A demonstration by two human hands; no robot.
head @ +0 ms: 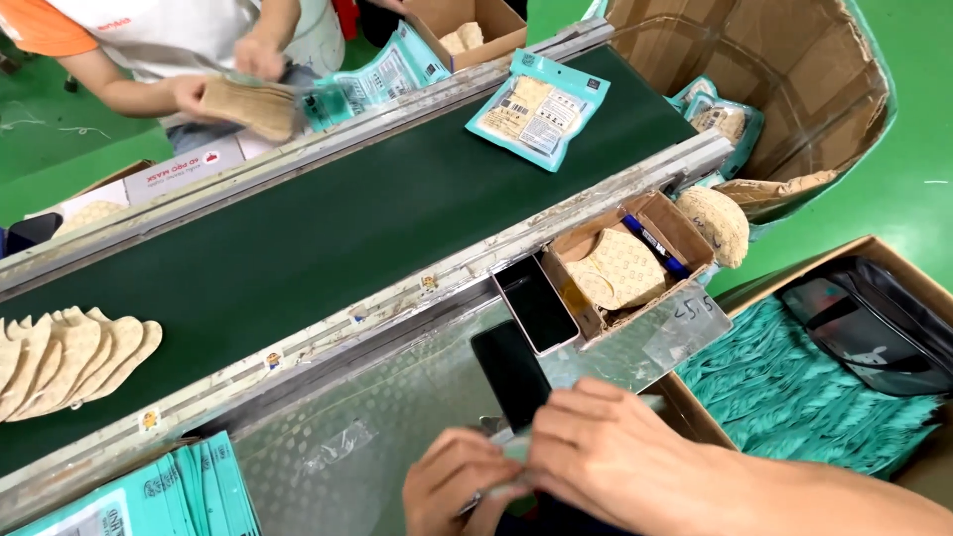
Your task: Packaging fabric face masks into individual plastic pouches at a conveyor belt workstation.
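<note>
Head view: single camera, looking down over my hands at a packing line.
Left hand (459, 486): I see it closed on the lower end of a pale teal pouch (516, 449), fingers curled under it at the near edge of the bench (397, 417).
Right hand (606, 459): laid over the same pouch from the right, fingers pressed together on its top; the two hands touch each other.
Pouch contents: hidden by my hands, so I cannot tell whether it is filled or sealed.
Done, by my reading: one filled teal packet (538, 109) lies on the dark conveyor belt (328, 238), more sit in the big carton (794, 79) beyond.
Left, by my reading: beige masks (69, 362) fanned on the belt at left, more in the small cardboard tray (620, 263), empty teal pouches (169, 491) stacked near my left.
Other person: hands (223, 84) across the belt hold a beige stack.
</note>
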